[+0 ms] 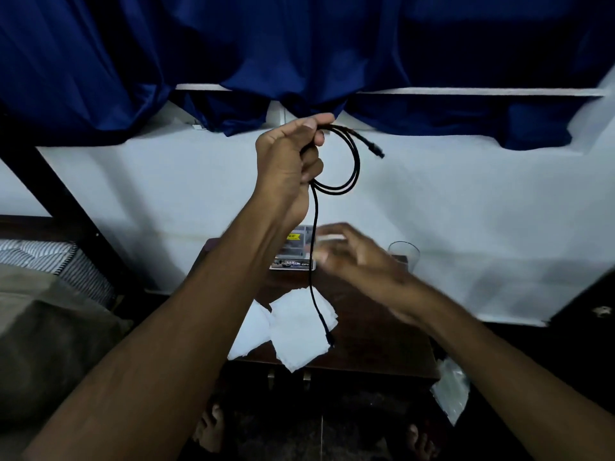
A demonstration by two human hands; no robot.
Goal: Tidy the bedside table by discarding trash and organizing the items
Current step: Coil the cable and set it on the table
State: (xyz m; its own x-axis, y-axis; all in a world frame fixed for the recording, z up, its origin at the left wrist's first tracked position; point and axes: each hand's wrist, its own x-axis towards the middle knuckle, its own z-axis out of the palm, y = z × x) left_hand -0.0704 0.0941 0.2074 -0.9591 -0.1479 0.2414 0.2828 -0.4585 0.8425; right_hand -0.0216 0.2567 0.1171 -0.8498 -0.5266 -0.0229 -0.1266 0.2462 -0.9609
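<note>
A black cable (346, 168) is gripped in the left hand (289, 161), which is raised in the upper middle of the frame, in front of a white wall (466, 201) and just below a dark blue curtain (299, 44). The fingers are clenched around the cable, and two loops are seen curving out to the right of the fist, with one plug end pointing toward the right. The remaining length is hung straight down from the fist, and its lower plug is seen over the white tissue papers (293, 331) lying on the bedside table (376, 341) at the lower middle of the frame; whether the plug touches them cannot be told.

The right hand (356, 257) is blurred at the centre right of the frame, just right of the hanging cable, with the fingers spread loosely; nothing is seen grasped in it, though contact with the cable cannot be judged because of the blur.

At the back of the dark wooden table, a small printed box (296, 257) is partly hidden behind the hands, and a clear drinking glass (404, 254) is stood at the back right corner. A crumpled clear plastic bag (452, 390) is seen beside the table's right edge, at the lower right. A striped pillow (50, 257) and a bed are visible at the left edge.
</note>
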